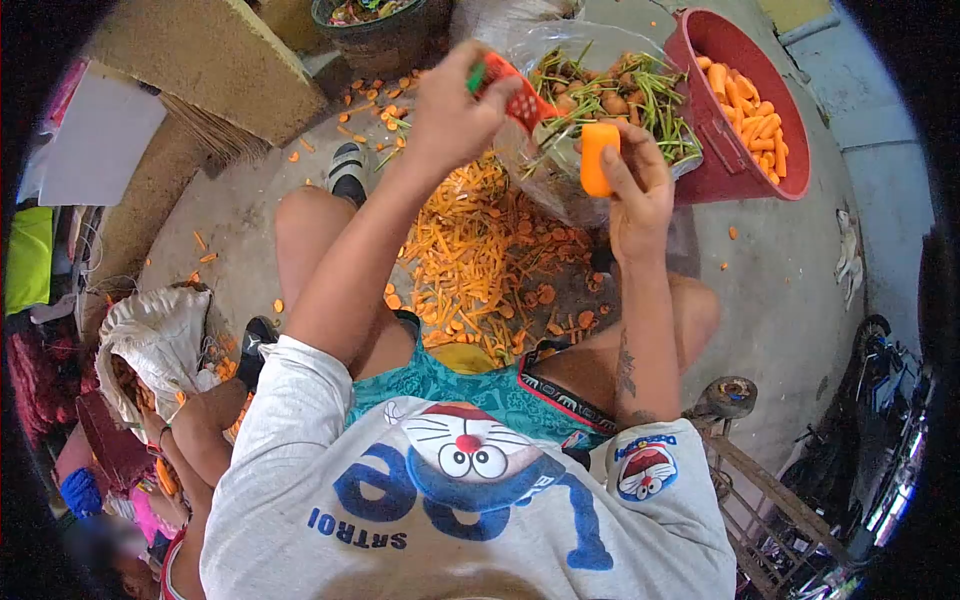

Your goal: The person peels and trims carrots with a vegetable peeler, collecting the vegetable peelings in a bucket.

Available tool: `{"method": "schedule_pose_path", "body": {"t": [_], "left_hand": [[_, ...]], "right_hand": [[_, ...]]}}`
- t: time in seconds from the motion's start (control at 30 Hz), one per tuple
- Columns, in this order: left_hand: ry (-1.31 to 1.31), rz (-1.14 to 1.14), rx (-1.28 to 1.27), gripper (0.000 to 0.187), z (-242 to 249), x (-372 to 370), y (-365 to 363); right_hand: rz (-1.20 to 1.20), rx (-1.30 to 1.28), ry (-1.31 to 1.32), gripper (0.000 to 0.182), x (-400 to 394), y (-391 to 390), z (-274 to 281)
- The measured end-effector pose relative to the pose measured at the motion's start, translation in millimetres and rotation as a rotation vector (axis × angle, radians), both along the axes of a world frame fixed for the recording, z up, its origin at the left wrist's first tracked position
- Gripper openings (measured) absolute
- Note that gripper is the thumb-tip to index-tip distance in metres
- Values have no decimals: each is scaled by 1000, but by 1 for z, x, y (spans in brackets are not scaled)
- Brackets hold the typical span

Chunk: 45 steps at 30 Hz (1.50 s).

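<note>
My left hand (458, 112) is closed around a red peeler (522, 100) with pale spots and a green part by the fingers. Its working end is hard to make out against the stems behind. In my right hand (640, 190) a smooth, bright orange carrot piece (600, 160) stands upright, pinched between thumb and fingers. The two hands are apart, and the peeler's tip is just left of the carrot piece. Behind them, a clear plastic bag (560, 40) holds unpeeled carrots with green stems (615, 100). Below the hands lies a heap of carrot peelings (465, 250) between my legs.
A red tub (690, 110) of peeled carrots (745, 105) leans at the upper right. A dark bucket (375, 40) stands at the back. On the left, another person's arm (195, 450) is beside a white sack (160, 335). A metal frame (770, 490) and bicycle parts (880, 400) are at right.
</note>
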<state>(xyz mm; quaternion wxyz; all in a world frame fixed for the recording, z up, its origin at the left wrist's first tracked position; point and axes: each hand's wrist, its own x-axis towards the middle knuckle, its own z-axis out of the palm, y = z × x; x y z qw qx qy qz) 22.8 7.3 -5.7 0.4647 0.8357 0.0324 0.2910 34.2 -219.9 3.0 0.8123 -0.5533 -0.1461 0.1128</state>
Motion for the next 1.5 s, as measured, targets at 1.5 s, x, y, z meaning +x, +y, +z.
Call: {"method": "schedule_pose_path", "body": {"t": [1.5], "left_hand": [[615, -128, 403, 31, 5, -6, 40]], "right_hand": [[-330, 842, 184, 64, 125, -110, 40]]}}
